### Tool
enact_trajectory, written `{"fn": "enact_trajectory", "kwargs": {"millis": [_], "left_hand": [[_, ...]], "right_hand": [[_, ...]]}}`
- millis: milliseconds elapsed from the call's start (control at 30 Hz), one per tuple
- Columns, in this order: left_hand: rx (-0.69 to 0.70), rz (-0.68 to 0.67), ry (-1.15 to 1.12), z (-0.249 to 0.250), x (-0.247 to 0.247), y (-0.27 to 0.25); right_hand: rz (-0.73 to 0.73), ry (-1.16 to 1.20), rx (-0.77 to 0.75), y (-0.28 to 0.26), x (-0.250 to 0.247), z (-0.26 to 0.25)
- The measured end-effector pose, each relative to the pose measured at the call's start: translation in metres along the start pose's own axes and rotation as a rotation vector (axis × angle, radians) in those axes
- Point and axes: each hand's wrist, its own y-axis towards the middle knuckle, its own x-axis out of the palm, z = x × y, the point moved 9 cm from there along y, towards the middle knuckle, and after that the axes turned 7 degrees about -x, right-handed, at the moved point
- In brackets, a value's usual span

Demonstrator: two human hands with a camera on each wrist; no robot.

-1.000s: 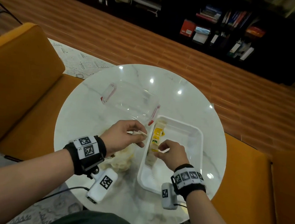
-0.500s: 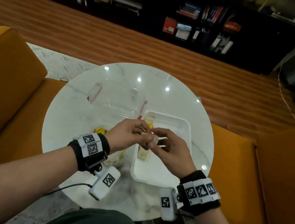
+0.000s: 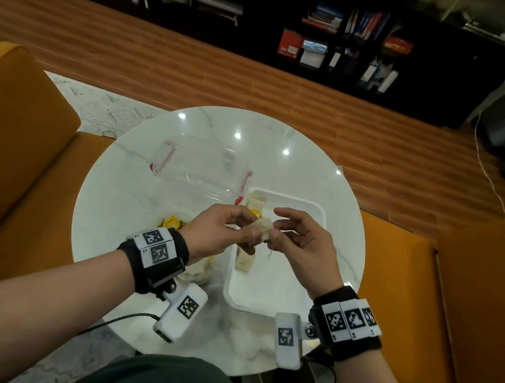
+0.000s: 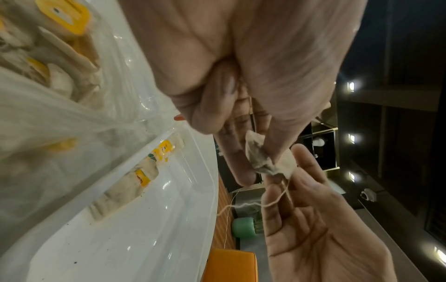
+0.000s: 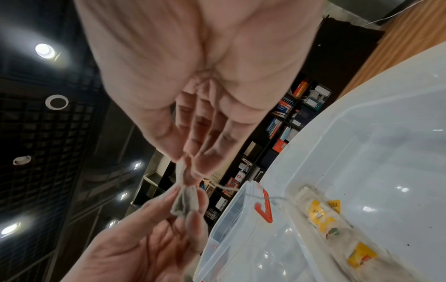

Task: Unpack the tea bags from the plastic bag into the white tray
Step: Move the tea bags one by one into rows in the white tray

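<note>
A pale tea bag (image 3: pixel 263 226) hangs above the left edge of the white tray (image 3: pixel 314 210). My left hand (image 3: pixel 251 229) pinches its body between thumb and fingers. My right hand (image 3: pixel 277 228) pinches its thin string (image 4: pixel 277 202) at the bag's end. The left wrist view shows the tea bag (image 4: pixel 262 159) crumpled between both hands. Tea bags with yellow tags (image 3: pixel 246 260) lie in a row along the tray's left side. The clear plastic bag (image 3: pixel 198 270) with more tea bags sits on the table under my left wrist, mostly hidden.
An empty clear container with red clips (image 3: pixel 201 169) stands on the round white marble table (image 3: pixel 117 199), just behind the tray. Orange sofa seats (image 3: pixel 395 281) surround the table. A dark bookshelf (image 3: pixel 333 34) lines the far wall.
My right hand has lifted out of the tray and met the left hand. Both now hold one tea bag between them above the tray's left edge.
</note>
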Motion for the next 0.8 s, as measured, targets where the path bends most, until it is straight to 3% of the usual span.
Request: {"fn": "enact_trajectory", "kwargs": {"millis": [100, 267, 467, 600, 800], "left_hand": [[-0.041, -0.027, -0.088, -0.007, -0.002, 0.003], [-0.122, -0.106, -0.154, -0.013, 0.004, 0.005], [-0.154, -0.108, -0.162, -0.014, 0.006, 0.007], [-0.128, -0.058, -0.081, -0.014, 0.001, 0.006], [-0.161, -0.118, -0.12, -0.015, 0.002, 0.005]], "right_hand": [[-0.061, -0.038, -0.048, 0.0, 0.001, -0.005], [-0.194, -0.377, -0.229, 0.003, 0.008, -0.02], [-0.272, -0.326, -0.207, 0.001, 0.015, -0.027], [-0.231, -0.327, -0.181, 0.003, 0.024, -0.031], [-0.239, -0.337, -0.199, 0.009, 0.026, -0.025]]}}
